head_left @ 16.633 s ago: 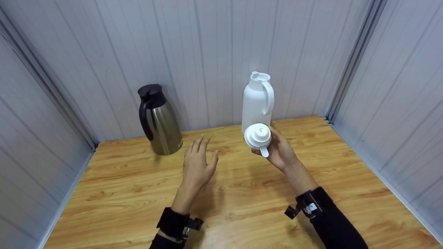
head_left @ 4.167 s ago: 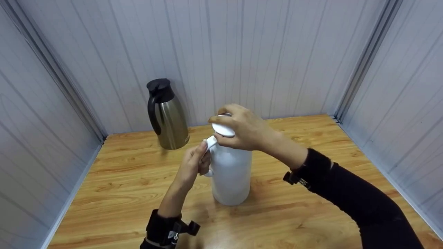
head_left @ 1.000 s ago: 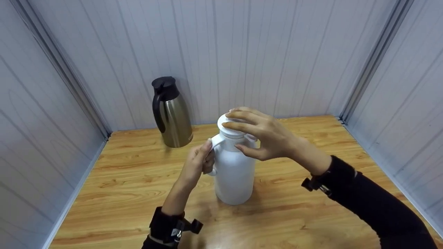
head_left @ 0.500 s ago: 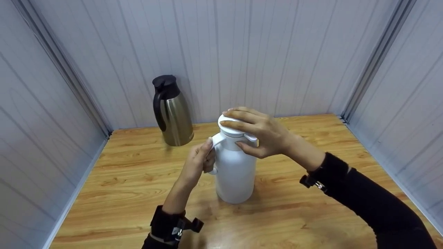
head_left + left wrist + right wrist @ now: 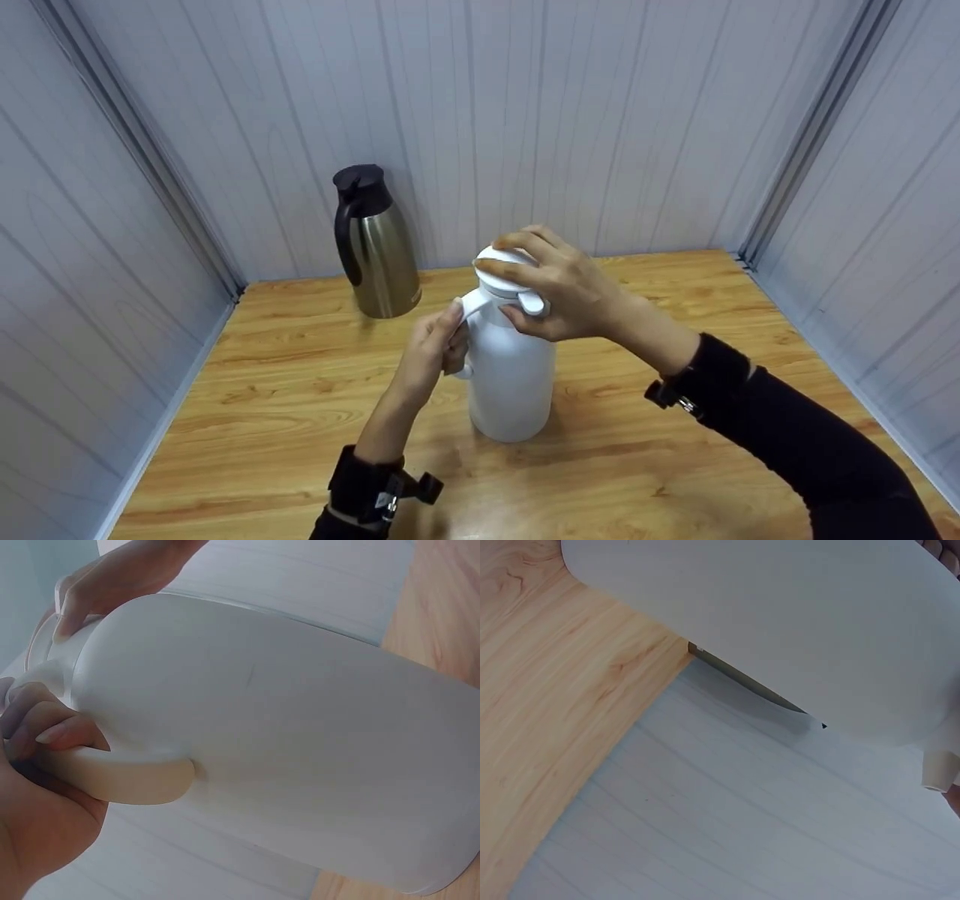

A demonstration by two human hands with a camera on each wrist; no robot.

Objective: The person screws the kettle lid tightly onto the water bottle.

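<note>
A white thermos jug stands upright on the wooden table, near its middle. My left hand grips the jug's handle on its left side; the left wrist view shows those fingers curled round the handle against the jug body. My right hand is on top, fingers and thumb curled round the white lid, whose small tab pokes out by the thumb. The right wrist view shows mostly the jug's wall.
A steel jug with a black lid and handle stands at the back left against the grey panel wall. Panel walls close the table on the left, back and right. Bare tabletop lies to the left, right and front of the white jug.
My right hand has turned on the lid, bringing the lid's tab round toward the front under my thumb. The left hand keeps its hold on the handle; the jug stays put.
</note>
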